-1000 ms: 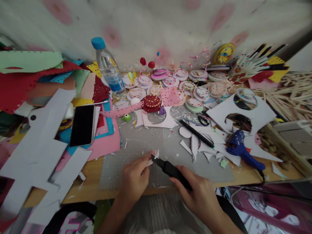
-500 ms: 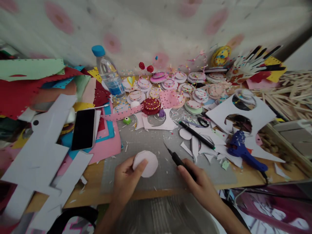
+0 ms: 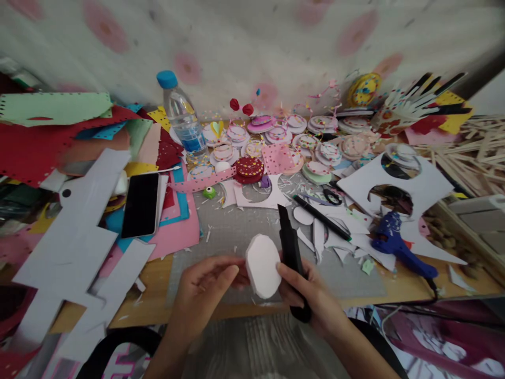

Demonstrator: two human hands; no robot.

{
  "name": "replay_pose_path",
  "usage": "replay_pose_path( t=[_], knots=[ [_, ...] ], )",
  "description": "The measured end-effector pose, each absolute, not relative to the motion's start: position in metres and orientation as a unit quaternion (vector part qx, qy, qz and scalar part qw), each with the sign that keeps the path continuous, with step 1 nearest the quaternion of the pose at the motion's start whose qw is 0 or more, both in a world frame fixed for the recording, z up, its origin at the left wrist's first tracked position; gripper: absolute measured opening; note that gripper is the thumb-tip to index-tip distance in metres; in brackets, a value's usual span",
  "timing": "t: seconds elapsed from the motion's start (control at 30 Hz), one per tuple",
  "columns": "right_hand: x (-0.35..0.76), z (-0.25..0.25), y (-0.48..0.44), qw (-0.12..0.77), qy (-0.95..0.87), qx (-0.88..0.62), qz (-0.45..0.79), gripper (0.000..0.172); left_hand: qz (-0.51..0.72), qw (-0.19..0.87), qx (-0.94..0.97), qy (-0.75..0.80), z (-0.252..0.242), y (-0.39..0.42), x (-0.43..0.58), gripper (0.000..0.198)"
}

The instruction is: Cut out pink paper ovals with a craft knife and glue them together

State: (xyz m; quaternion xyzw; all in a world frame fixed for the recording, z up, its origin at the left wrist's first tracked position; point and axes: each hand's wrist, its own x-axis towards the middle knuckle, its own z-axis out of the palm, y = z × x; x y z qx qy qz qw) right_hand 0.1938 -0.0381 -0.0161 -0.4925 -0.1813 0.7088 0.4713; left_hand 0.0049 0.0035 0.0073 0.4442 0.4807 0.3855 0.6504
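Since half a second ago, the white disc (image 3: 263,266) has shifted from the left hand's pinch to the right hand's fingers, and the cutter (image 3: 291,252) has swung so its blade points toward the back of the bench (image 3: 158,287). Right hand (image 3: 311,295) is wrapped around the cutter, thumb on the disc's right edge. Left hand (image 3: 207,284) is half-curled, thumb parted from fingers, fingertips at the disc's left edge. The disc tilts above the grey mat (image 3: 221,234). With both in one hand, I'd turn the disc by its rim, keep fingers off the blade's line and look for uneven edges. Beyond lie scraps (image 3: 317,237), a pen (image 3: 321,217) and a glue gun (image 3: 398,245).
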Motion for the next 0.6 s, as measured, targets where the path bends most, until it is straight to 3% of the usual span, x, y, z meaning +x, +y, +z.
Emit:
replay_pose_path(
  t=[0.13,0.33,0.6],
  knots=[
    [0.198,-0.016,-0.04,0.471,-0.152,-0.465,0.734,0.04,0.417,0.625,0.452,0.482,0.015,0.001,0.001,0.016],
    [0.199,-0.015,-0.042,0.468,-0.141,-0.431,0.759,0.041,0.471,0.581,0.458,0.48,0.013,0.004,-0.004,0.041],
    [0.187,-0.013,-0.043,0.463,-0.27,-0.607,0.587,0.043,0.417,0.633,0.448,0.473,0.007,-0.003,0.029,0.046]
  ],
)
